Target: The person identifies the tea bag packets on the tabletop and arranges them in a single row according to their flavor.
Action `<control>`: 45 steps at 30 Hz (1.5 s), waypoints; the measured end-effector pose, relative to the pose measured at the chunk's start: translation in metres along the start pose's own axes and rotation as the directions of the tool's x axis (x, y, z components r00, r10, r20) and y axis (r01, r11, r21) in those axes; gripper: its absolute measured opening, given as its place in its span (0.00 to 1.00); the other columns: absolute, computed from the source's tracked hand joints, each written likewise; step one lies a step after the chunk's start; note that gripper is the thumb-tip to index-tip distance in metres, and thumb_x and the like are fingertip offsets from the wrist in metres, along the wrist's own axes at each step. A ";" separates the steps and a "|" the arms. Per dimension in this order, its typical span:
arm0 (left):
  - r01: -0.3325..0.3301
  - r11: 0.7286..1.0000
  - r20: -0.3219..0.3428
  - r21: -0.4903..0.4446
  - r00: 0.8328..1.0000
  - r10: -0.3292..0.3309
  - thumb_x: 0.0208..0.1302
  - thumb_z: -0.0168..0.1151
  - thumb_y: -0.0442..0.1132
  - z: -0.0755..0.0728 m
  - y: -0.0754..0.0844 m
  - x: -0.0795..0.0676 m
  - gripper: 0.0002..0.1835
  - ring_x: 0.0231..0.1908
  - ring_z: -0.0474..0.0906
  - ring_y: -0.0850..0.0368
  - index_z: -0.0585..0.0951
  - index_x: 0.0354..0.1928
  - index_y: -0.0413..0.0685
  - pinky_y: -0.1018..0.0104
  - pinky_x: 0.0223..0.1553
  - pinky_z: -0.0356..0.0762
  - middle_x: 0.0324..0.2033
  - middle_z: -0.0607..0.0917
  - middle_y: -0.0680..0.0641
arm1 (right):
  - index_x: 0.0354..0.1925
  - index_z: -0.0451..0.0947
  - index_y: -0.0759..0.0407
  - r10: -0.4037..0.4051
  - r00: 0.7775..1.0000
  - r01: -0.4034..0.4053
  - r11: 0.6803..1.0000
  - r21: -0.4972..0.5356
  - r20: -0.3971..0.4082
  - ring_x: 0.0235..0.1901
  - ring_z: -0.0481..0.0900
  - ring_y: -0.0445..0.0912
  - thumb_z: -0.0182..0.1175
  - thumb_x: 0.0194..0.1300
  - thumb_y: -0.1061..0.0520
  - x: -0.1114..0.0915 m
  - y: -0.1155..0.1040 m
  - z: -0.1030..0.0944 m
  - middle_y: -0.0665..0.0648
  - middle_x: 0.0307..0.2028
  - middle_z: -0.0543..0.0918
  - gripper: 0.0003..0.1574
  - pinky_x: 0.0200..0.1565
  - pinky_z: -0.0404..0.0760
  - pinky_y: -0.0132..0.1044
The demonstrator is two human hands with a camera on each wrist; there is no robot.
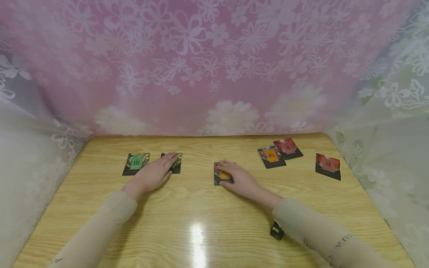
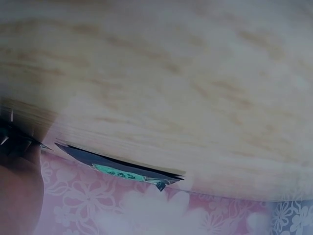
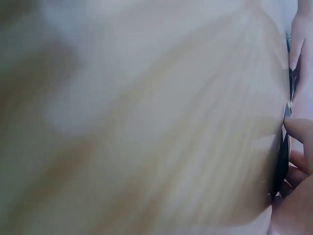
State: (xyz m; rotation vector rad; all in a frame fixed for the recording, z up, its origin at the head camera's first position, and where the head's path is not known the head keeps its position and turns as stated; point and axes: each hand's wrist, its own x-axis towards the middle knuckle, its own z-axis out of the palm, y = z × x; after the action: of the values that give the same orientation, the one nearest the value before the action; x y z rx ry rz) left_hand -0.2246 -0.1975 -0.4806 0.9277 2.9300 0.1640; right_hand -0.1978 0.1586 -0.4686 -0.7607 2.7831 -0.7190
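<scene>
My left hand lies flat over a black packet with a green picture, its straight fingers covering most of it. Just left of that hand is another black packet with a green label; its edge also shows in the left wrist view. Near the middle, my right hand grips a black packet with an orange label. Its fingers reach over the far edge and the thumb is at the near edge. In the right wrist view, bent fingers meet the dark packet.
Right of centre, an orange-labelled packet overlaps a red-labelled packet. Another red packet lies farther right. A small black object is partly hidden beneath the right sleeve. Floral cloth encloses the wooden table.
</scene>
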 end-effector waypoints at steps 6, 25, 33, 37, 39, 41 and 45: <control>0.007 1.000 0.009 -0.007 1.000 -0.007 0.85 0.48 0.43 -0.004 0.002 0.001 0.33 0.82 0.58 0.40 0.58 0.84 0.41 0.39 0.77 0.69 0.83 0.59 0.39 | 0.76 0.73 0.54 0.008 1.000 -0.007 0.999 0.049 -0.017 0.82 0.60 0.55 0.70 0.73 0.49 0.029 -0.013 0.013 0.57 0.80 0.67 0.38 0.84 0.56 0.55; 0.003 0.999 0.004 -0.037 1.000 -0.003 0.84 0.50 0.44 -0.004 0.003 0.001 0.33 0.82 0.59 0.40 0.60 0.83 0.40 0.39 0.76 0.70 0.83 0.60 0.39 | 0.74 0.76 0.51 0.042 0.998 -0.040 0.999 0.038 -0.050 0.81 0.63 0.55 0.71 0.72 0.47 0.080 -0.043 0.031 0.56 0.80 0.68 0.37 0.82 0.62 0.57; 0.008 0.999 -0.001 -0.037 1.000 -0.008 0.84 0.51 0.45 -0.003 0.003 0.001 0.33 0.82 0.59 0.40 0.60 0.83 0.41 0.39 0.77 0.70 0.83 0.60 0.39 | 0.75 0.74 0.51 0.045 0.998 -0.045 0.999 0.012 -0.045 0.82 0.62 0.54 0.70 0.72 0.46 0.084 -0.047 0.032 0.56 0.80 0.67 0.38 0.82 0.64 0.56; 0.013 0.999 -0.002 -0.039 1.000 -0.013 0.84 0.51 0.44 -0.004 0.004 0.000 0.33 0.82 0.59 0.40 0.60 0.83 0.41 0.39 0.76 0.70 0.83 0.60 0.39 | 0.76 0.74 0.52 0.044 0.998 -0.043 0.999 0.023 -0.045 0.82 0.62 0.54 0.71 0.72 0.46 0.084 -0.049 0.031 0.57 0.80 0.68 0.38 0.82 0.62 0.56; 0.015 0.999 -0.002 -0.041 1.000 -0.015 0.84 0.51 0.44 -0.004 0.004 0.000 0.33 0.82 0.59 0.40 0.60 0.83 0.41 0.39 0.77 0.69 0.83 0.60 0.39 | 0.76 0.74 0.53 0.044 0.998 -0.042 0.999 0.029 -0.051 0.82 0.62 0.54 0.71 0.72 0.47 0.084 -0.050 0.031 0.57 0.80 0.68 0.39 0.82 0.62 0.56; 0.015 0.999 -0.002 -0.041 1.000 -0.015 0.84 0.51 0.44 -0.004 0.004 0.000 0.33 0.82 0.59 0.40 0.60 0.83 0.40 0.39 0.77 0.69 0.83 0.60 0.39 | 0.76 0.73 0.53 0.041 0.997 -0.039 0.998 0.040 -0.060 0.82 0.61 0.54 0.71 0.72 0.46 0.083 -0.050 0.031 0.57 0.80 0.68 0.40 0.82 0.63 0.56; 0.014 0.999 -0.002 -0.034 1.000 -0.014 0.84 0.51 0.44 -0.002 0.002 -0.001 0.33 0.82 0.59 0.40 0.60 0.83 0.40 0.39 0.77 0.69 0.83 0.60 0.39 | 0.77 0.72 0.54 0.017 0.996 -0.013 0.999 0.053 -0.089 0.82 0.61 0.55 0.71 0.72 0.46 0.080 -0.048 0.026 0.57 0.81 0.66 0.41 0.82 0.64 0.55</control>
State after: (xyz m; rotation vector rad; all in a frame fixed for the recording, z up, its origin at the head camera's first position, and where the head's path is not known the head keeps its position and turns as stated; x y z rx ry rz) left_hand -0.2231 -0.1962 -0.4781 0.9032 2.9256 0.2135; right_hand -0.2381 0.0703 -0.4700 -0.7142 2.8329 -0.8397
